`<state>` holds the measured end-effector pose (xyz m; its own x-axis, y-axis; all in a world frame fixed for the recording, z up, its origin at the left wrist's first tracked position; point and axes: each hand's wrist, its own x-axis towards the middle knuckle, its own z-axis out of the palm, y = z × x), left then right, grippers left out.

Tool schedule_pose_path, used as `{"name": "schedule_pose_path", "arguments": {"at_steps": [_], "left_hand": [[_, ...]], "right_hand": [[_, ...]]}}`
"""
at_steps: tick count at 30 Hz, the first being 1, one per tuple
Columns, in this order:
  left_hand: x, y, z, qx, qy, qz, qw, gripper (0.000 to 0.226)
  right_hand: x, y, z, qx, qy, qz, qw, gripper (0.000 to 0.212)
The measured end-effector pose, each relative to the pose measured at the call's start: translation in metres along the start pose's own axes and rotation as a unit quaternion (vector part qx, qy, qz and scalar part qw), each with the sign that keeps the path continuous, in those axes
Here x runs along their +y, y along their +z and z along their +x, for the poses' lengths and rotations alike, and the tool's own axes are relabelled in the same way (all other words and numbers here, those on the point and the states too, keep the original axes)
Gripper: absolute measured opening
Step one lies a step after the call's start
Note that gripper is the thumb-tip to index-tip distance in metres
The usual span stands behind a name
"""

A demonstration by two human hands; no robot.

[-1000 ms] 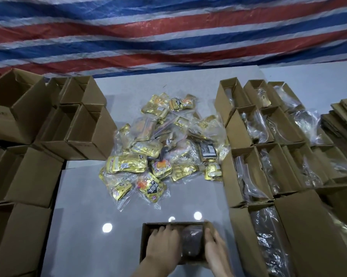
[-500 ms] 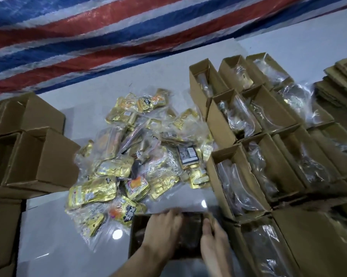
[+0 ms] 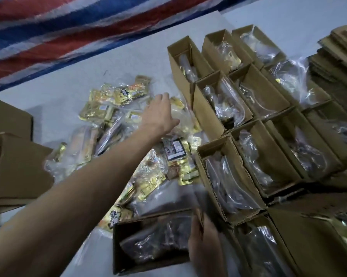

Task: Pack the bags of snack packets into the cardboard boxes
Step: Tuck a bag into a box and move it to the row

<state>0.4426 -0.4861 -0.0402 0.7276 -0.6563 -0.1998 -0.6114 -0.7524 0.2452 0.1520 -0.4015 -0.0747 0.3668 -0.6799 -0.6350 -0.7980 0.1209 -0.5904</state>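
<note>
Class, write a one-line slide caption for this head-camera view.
Left hand reaches into the pile of bagged snack packets while the right hand steadies an open cardboard box.

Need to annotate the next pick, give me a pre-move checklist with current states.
1. Left hand over the pile of bagged snacks, fingers extended: ok.
2. Grip on a bag: not ok, nothing held yet.
3. Right hand steadying the near box at its right wall: ok.
4. Near box open on top: ok, a bag already lies inside.
5. Room left in near box: cannot tell, interior dark.
6. Filled boxes on the right apart from the reaching arm: ok.
</note>
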Motion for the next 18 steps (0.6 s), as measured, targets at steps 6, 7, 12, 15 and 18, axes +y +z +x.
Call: {"name": "schedule_pose_path", "arguments": {"at_steps": [6,7,12,15,18], "left_hand": [[-0.014,0.045,0.0,-0.085,-0.081,-0.043,0.992,0.09],[-0.019,0.05,-0.004,-0.077,-0.075,-0.015,0.994,0.069],[-0.041,0.054,-0.04,-0.008,-0.023,-0.053,0.998,0.013],[-0.05,0.036,-0.072,0.061,0.031,-0.1,0.993,0.027],[-0.06,0.015,-0.112,0.067,-0.006,-0.212,0.975,0.017]], "right_hand": [[-0.001,-0.008,0.008,-0.051,-0.041,0.039,0.997,0.024],[-0.002,-0.009,0.007,-0.06,-0.046,0.05,0.996,0.023],[-0.002,-0.015,0.011,-0.083,-0.05,0.039,0.995,0.023],[-0.004,-0.016,0.011,-0.096,-0.033,0.037,0.994,0.034],[-0.005,-0.015,0.011,-0.102,-0.022,0.048,0.993,0.035]]}}
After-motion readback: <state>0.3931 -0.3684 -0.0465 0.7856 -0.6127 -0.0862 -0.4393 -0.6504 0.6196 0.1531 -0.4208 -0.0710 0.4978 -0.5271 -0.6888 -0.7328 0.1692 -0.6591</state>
